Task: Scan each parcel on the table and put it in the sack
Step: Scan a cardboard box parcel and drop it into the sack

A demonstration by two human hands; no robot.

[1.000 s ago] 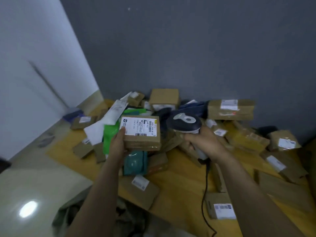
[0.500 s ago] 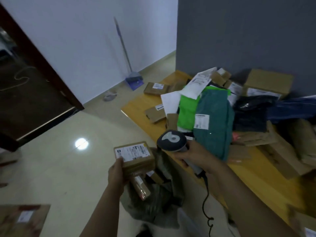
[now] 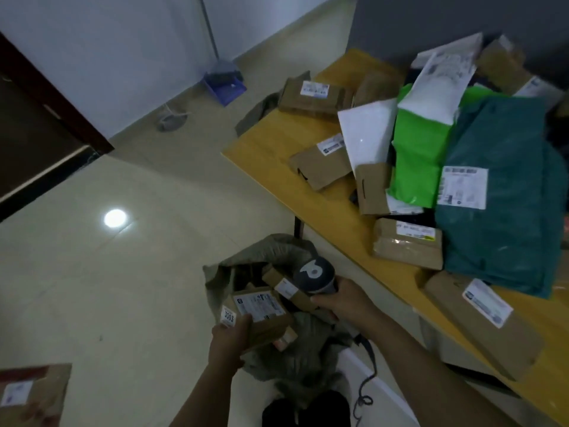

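Cardboard parcel sits gripped in our left hand, fingers clenched on its near edge, right over the open mouth of the grey sack on the floor. Our right hand grasps the scanner. More parcels crowd the desk at right.
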